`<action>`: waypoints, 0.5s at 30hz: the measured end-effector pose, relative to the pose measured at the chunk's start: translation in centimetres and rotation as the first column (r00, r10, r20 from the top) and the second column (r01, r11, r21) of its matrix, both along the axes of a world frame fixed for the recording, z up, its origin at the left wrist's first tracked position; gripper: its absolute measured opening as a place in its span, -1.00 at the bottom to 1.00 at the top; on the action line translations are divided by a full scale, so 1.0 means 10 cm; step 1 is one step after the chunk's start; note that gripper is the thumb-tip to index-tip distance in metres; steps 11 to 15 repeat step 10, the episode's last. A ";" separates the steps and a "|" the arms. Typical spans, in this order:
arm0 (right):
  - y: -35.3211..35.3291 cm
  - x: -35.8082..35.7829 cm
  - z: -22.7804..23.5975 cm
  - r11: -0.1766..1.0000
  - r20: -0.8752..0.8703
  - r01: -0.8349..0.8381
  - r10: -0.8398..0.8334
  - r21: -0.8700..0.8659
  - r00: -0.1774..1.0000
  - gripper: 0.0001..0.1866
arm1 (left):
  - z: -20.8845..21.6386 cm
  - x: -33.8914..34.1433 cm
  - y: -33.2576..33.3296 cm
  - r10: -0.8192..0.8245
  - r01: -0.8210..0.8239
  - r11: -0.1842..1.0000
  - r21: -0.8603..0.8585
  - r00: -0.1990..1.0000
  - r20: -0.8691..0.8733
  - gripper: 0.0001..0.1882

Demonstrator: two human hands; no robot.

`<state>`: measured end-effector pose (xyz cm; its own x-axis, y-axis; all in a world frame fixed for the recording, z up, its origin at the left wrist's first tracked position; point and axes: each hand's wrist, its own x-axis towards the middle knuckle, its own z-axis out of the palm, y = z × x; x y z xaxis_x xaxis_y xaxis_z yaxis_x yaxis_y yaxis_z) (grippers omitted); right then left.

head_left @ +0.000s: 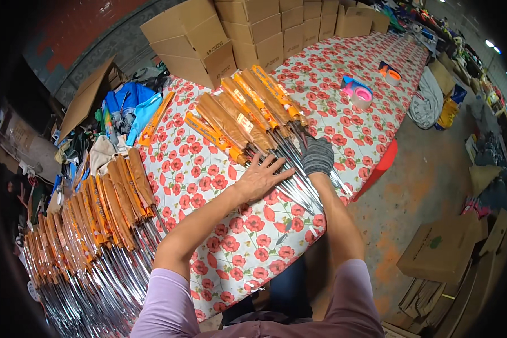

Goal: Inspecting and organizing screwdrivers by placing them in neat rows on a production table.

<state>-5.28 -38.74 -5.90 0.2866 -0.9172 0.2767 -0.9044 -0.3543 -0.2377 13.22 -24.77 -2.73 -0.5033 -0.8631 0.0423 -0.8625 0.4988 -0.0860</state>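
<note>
A row of long, thin metal rods (298, 188) with brown and orange wrapped ends (239, 112) lies fanned out on the table; the wrapped ends point away from me. My left hand (263, 177), bare, rests on the rods just below the wrappings, its fingers spread. On the right side of the row, my right hand (318, 156) wears a grey knitted glove. Its fingers curl down around the rods at the lower end of the wrappings and are partly hidden. One more orange-wrapped piece (156, 119) lies at the table's left edge.
A flowered cloth (253, 239) covers the table. Cardboard boxes (200, 42) line its far side. Tape rolls in dispensers (359, 96) sit at the right. Many similar wrapped rods (104, 225) stand stacked at my left. An open carton (439, 248) is on the floor at the right.
</note>
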 end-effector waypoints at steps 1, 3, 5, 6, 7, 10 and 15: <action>0.01 -0.02 0.00 0.997 0.047 -0.073 0.073 0.000 0.996 -0.63 | 0.02 0.01 0.00 -0.008 0.008 1.000 0.028 1.000 0.007 -0.29; 0.05 -0.04 -0.01 0.996 0.048 -0.084 0.083 0.029 0.995 -0.63 | 0.06 0.02 0.00 -0.024 0.023 0.997 0.079 0.999 0.023 -0.30; 0.10 -0.09 -0.02 0.990 0.048 -0.113 0.110 0.083 0.993 -0.62 | 0.04 -0.01 0.05 -0.028 0.027 0.997 0.073 0.999 0.021 -0.30; 0.12 -0.11 -0.01 0.991 0.053 -0.109 0.105 0.080 0.993 -0.62 | 0.01 -0.02 0.09 -0.027 0.026 0.997 0.068 1.000 0.015 -0.30; 0.15 -0.14 0.00 0.987 0.053 -0.144 0.141 0.064 0.989 -0.63 | -0.01 -0.03 0.13 -0.026 0.026 0.998 0.062 1.000 0.009 -0.30; 0.26 -0.16 -0.01 0.972 0.057 -0.230 0.227 0.044 0.972 -0.65 | -0.07 -0.02 0.34 -0.033 0.037 0.998 0.048 0.997 -0.073 -0.33; 0.26 -0.16 -0.01 0.972 0.057 -0.230 0.227 0.044 0.972 -0.65 | -0.07 -0.02 0.34 -0.033 0.037 0.998 0.048 0.997 -0.073 -0.33</action>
